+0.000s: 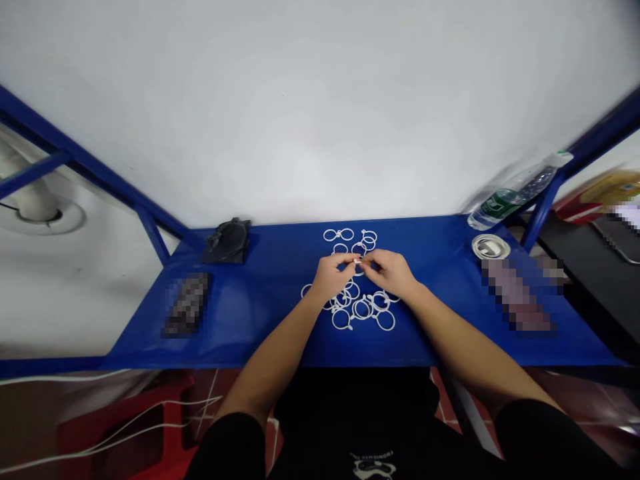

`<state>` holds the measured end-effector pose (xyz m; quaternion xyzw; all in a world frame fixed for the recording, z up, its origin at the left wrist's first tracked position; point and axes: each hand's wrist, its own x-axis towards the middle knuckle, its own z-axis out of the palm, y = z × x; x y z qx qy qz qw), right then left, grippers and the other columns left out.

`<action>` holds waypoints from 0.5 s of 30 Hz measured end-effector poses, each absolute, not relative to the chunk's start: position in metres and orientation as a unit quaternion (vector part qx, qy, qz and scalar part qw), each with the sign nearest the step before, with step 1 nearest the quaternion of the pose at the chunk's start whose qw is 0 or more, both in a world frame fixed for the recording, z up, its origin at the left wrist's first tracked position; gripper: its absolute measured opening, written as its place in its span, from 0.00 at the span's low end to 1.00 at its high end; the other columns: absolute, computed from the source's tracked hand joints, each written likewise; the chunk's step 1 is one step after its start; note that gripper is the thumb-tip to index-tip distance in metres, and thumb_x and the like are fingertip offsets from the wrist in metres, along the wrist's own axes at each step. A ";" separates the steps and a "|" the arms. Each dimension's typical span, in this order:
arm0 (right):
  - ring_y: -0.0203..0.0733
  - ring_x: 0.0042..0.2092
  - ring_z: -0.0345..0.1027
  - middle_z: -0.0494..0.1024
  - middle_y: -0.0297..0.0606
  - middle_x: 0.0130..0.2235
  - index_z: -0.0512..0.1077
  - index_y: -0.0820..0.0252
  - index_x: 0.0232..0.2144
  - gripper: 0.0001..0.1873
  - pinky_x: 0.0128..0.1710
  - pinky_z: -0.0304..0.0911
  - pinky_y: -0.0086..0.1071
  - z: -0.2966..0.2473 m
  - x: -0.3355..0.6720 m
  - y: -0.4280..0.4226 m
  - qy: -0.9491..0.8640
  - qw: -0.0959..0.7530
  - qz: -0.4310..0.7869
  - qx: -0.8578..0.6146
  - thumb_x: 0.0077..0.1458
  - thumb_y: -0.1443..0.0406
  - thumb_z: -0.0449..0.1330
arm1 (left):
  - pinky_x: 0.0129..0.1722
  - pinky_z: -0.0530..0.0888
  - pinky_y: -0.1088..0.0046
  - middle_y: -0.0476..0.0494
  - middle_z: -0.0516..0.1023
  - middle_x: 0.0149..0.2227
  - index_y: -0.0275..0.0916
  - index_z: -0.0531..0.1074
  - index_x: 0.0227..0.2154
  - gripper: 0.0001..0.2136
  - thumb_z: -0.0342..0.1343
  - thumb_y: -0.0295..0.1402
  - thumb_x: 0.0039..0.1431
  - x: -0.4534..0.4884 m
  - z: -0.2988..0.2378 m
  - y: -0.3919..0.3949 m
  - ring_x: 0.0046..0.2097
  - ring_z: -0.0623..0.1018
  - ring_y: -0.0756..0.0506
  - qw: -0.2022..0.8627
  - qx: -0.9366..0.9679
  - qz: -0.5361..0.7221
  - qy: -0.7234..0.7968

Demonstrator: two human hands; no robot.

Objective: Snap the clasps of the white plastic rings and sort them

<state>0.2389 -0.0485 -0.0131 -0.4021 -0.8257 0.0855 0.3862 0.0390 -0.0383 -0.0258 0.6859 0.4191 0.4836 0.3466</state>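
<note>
Several white plastic rings [364, 309] lie scattered on the blue table [280, 320], with a few more white rings [339, 235] farther back. My left hand [333, 275] and my right hand [389, 271] meet above the pile, fingertips pinched together on a small white ring piece [358, 263] between them. Both hands hover just over the rings nearest me.
A crumpled black bag [227, 241] sits at the back left. A clear water bottle [515, 191] lies at the back right beside a coiled white cable [491, 247]. Blurred dark objects rest at left [187, 303] and right [517, 297]. A white wall stands behind the table.
</note>
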 end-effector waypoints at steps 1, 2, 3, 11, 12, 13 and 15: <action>0.39 0.32 0.74 0.81 0.35 0.32 0.74 0.55 0.34 0.09 0.34 0.64 0.32 -0.013 0.239 -0.049 -0.826 0.389 0.087 -0.399 0.67 0.61 0.59 | 0.38 0.82 0.71 0.43 0.87 0.40 0.40 0.84 0.41 0.11 0.61 0.24 0.58 0.038 -0.026 -0.039 0.40 0.86 0.45 0.346 0.687 0.485 0.415; 0.39 0.32 0.74 0.81 0.35 0.32 0.74 0.55 0.34 0.09 0.34 0.65 0.32 -0.013 0.238 -0.049 -0.826 0.390 0.089 -0.396 0.67 0.61 0.59 | 0.37 0.82 0.71 0.43 0.87 0.40 0.40 0.84 0.41 0.11 0.61 0.25 0.58 0.038 -0.025 -0.039 0.40 0.86 0.45 0.346 0.689 0.486 0.411; 0.39 0.32 0.74 0.81 0.35 0.32 0.74 0.55 0.34 0.09 0.34 0.65 0.32 -0.012 0.238 -0.049 -0.827 0.390 0.091 -0.394 0.67 0.61 0.59 | 0.37 0.82 0.71 0.43 0.87 0.40 0.40 0.84 0.41 0.10 0.62 0.26 0.58 0.037 -0.025 -0.040 0.39 0.86 0.45 0.345 0.690 0.487 0.409; 0.40 0.32 0.74 0.81 0.36 0.31 0.73 0.55 0.34 0.09 0.35 0.66 0.32 -0.012 0.238 -0.050 -0.827 0.385 0.092 -0.399 0.67 0.61 0.58 | 0.42 0.83 0.68 0.43 0.87 0.40 0.41 0.85 0.40 0.08 0.62 0.30 0.61 0.038 -0.018 -0.041 0.41 0.86 0.45 0.337 0.694 0.492 0.404; 0.40 0.32 0.74 0.81 0.36 0.31 0.73 0.55 0.33 0.09 0.35 0.67 0.33 -0.012 0.238 -0.050 -0.827 0.378 0.095 -0.405 0.66 0.60 0.58 | 0.42 0.83 0.68 0.43 0.87 0.40 0.41 0.85 0.40 0.08 0.62 0.30 0.61 0.039 -0.018 -0.041 0.41 0.86 0.44 0.337 0.695 0.488 0.406; 0.40 0.32 0.74 0.81 0.37 0.31 0.73 0.55 0.32 0.10 0.36 0.67 0.33 -0.012 0.238 -0.050 -0.826 0.373 0.098 -0.412 0.66 0.60 0.58 | 0.43 0.83 0.68 0.43 0.87 0.41 0.41 0.85 0.40 0.08 0.62 0.29 0.61 0.039 -0.018 -0.040 0.42 0.86 0.44 0.338 0.696 0.484 0.409; 0.41 0.33 0.74 0.81 0.37 0.31 0.73 0.55 0.32 0.11 0.36 0.67 0.34 -0.012 0.238 -0.050 -0.822 0.369 0.103 -0.421 0.66 0.59 0.58 | 0.44 0.83 0.67 0.44 0.87 0.42 0.41 0.85 0.41 0.09 0.61 0.27 0.61 0.039 -0.019 -0.040 0.43 0.86 0.44 0.340 0.697 0.475 0.415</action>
